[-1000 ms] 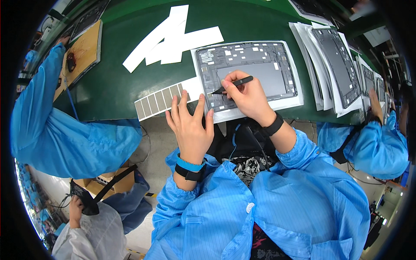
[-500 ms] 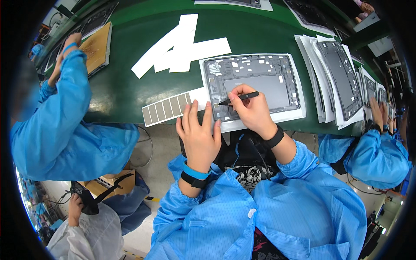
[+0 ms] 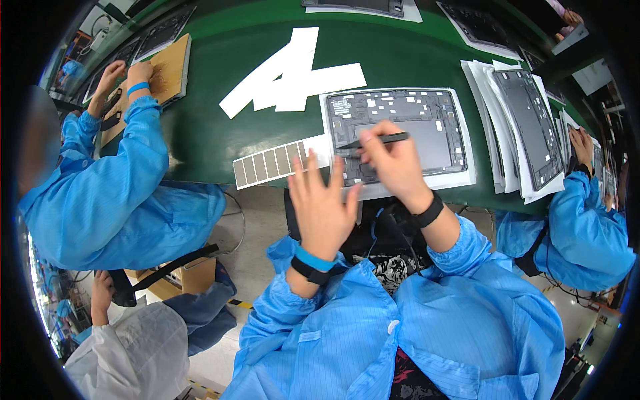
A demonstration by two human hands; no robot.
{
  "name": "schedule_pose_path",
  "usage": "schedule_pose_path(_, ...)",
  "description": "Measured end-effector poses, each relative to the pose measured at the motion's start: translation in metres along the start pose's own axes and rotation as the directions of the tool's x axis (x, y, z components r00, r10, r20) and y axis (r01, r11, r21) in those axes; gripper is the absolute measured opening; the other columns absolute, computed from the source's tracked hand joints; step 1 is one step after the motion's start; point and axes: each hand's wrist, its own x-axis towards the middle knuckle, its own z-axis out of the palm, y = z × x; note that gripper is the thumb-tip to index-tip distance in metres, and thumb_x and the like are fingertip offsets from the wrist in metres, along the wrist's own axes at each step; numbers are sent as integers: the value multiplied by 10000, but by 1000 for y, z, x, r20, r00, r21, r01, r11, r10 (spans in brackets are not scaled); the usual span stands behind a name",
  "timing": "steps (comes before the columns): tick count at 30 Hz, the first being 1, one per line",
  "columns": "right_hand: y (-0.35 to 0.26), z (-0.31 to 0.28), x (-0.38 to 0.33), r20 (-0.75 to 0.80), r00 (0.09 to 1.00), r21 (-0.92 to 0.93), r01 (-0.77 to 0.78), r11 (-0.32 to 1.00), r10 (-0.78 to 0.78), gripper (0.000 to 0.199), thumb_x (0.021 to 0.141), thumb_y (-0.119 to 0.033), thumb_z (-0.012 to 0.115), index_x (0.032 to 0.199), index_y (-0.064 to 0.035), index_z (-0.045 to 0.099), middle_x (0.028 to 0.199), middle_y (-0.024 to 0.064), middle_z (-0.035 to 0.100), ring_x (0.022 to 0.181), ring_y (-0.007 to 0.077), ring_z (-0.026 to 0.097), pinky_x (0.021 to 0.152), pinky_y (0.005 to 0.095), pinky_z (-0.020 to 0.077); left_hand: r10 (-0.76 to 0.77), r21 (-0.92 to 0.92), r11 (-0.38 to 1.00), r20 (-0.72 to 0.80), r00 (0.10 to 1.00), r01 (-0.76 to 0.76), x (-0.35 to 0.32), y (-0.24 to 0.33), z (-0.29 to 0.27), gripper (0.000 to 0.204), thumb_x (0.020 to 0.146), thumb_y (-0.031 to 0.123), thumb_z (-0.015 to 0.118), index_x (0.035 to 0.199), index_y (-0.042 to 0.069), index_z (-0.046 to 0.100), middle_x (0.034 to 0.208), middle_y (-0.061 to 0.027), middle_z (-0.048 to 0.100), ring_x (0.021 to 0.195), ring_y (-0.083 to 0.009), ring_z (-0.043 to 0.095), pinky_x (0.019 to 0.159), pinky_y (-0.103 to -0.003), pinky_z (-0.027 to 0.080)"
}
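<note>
A tablet back housing (image 3: 427,148) with a grey middle and small white patches lies on a white sheet on the green table. Black pointed tweezers (image 3: 393,138) are pinched in my right hand (image 3: 398,167), above the left part of the housing. Their tip points left and is blurred; I cannot tell whether it touches anything. To the left lies a white strip (image 3: 267,165) with a row of grey rectangular stickers. My left hand (image 3: 323,212) rests with fingers spread, over the strip's right end and the housing's lower left corner.
Several blank white strips (image 3: 300,67) lie crossed beyond the sticker strip. At the right stand stacked housings (image 3: 527,127) between white sheets. Co-workers' blue sleeves (image 3: 113,193) are at the left, near a brown board (image 3: 170,70), and at the right. More housings (image 3: 477,27) lie at the far edge.
The whole view has shifted slightly. My right hand and the tweezers have moved a little and are blurred. The left co-worker's hands are now at the brown board.
</note>
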Motion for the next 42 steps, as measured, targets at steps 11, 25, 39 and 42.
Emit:
schedule_pose_path(11,4,38,6,211,975,-270,119,955,-62,233,939,-195,624,853,20,606,612,114,633,532,171,621,508,314,460,-9,-19,1000,140,990,11,-17,-32,-3,564,911,462,627,1370,138,578,1504,-302,329,1408,-499,273,1110,-611,260)
schedule_pose_path(25,9,29,2,66,995,-72,84,994,-80,164,927,-114,640,1012,10,576,723,57,662,626,103,631,568,253,488,-19,6,1000,188,982,18,-13,-27,-5,600,894,498,634,1349,110,589,1453,-341,380,1379,-529,308,1093,-625,290)
schedule_pose_path(39,4,43,13,223,973,-225,112,968,-61,242,941,-212,643,896,22,605,649,80,641,572,105,589,524,281,455,-79,28,997,154,985,75,-12,-25,0,705,911,485,617,1481,125,408,1445,-376,341,1373,-573,270,1094,-624,294)
schedule_pose_path(42,4,44,13,227,973,-251,89,964,-30,239,939,-211,643,901,23,606,666,96,664,605,125,642,540,280,477,-93,113,991,172,981,74,-11,-21,2,696,914,498,609,1467,114,434,1455,-366,327,1387,-573,234,1093,-638,281)
